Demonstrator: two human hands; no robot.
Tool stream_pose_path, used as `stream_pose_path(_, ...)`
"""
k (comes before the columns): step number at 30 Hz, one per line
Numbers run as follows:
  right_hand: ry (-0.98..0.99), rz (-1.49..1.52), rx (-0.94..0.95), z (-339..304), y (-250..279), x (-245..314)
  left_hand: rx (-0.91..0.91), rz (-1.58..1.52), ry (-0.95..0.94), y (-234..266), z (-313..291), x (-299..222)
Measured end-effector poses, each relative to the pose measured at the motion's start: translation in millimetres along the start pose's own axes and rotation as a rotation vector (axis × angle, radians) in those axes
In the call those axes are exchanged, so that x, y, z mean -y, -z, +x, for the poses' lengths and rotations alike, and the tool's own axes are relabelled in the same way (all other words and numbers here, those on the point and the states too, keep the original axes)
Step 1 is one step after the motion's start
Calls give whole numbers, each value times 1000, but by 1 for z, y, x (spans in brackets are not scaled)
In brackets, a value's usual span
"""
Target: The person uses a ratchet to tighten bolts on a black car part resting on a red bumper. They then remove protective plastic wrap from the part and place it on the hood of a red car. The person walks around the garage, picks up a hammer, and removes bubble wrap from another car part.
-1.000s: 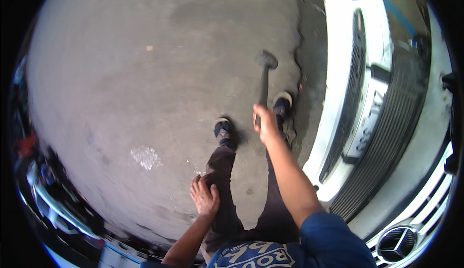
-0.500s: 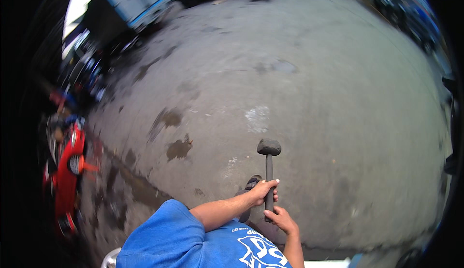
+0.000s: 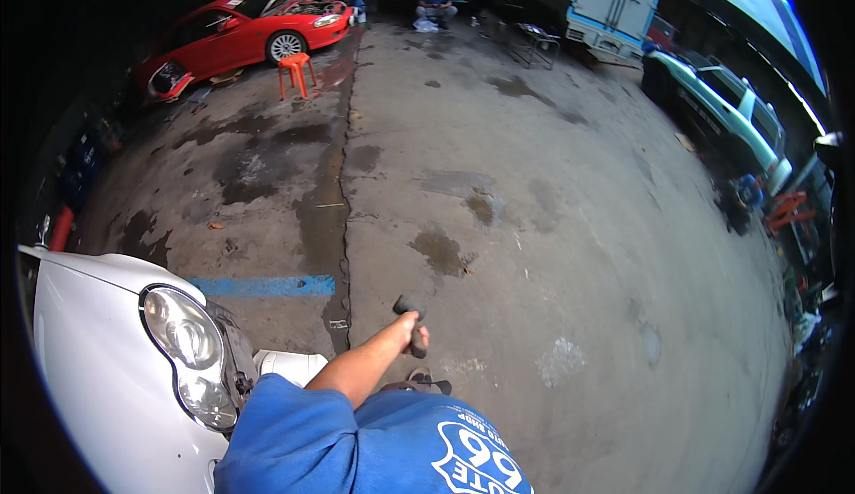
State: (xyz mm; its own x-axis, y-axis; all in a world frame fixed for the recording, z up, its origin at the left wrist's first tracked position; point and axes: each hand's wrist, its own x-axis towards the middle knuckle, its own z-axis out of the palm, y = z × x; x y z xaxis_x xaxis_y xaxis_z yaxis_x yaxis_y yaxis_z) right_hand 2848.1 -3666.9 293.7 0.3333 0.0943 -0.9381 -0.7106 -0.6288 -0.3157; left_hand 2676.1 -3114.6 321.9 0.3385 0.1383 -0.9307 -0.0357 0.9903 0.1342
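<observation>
My left hand [image 3: 411, 326] is closed round the handle of a dark mallet [image 3: 410, 304], out in front of my body. The mallet's blocky head shows just beyond my fingers, and the butt of its handle sticks out below them. My left arm reaches forward from a blue sleeve. Nothing of my right hand shows. Close by on my left stands a white car [image 3: 98, 351] with its headlight [image 3: 183, 334] facing forward.
A white container [image 3: 292, 365] sits beside the white car's front. Ahead are an orange stool [image 3: 297, 75], a red car [image 3: 223, 40] with its hood raised, a crouching person [image 3: 435, 2], and a box truck [image 3: 614, 4]. A pale green vehicle [image 3: 726, 102] stands far right.
My view has swung left, bringing the white car close. My right hand has left the mallet's handle and gone out of view; my left hand still grips it.
</observation>
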Motion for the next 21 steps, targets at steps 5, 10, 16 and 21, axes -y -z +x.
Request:
stream_pose_path(5,119,-465,252,52,-85,103,-162,-205,-116,145,-14,-68)
stream_pose_path(10,177,-513,238,81,-114,252,-383,-146,-126,265,-5,-60)
stream_pose_path(16,227,-238,-24,130,-159,464,-672,1084,241,296,-14,-11)
stream_pose_path(21,18,-570,50,178,-234,580,-656,342,125,195,-30,-56)
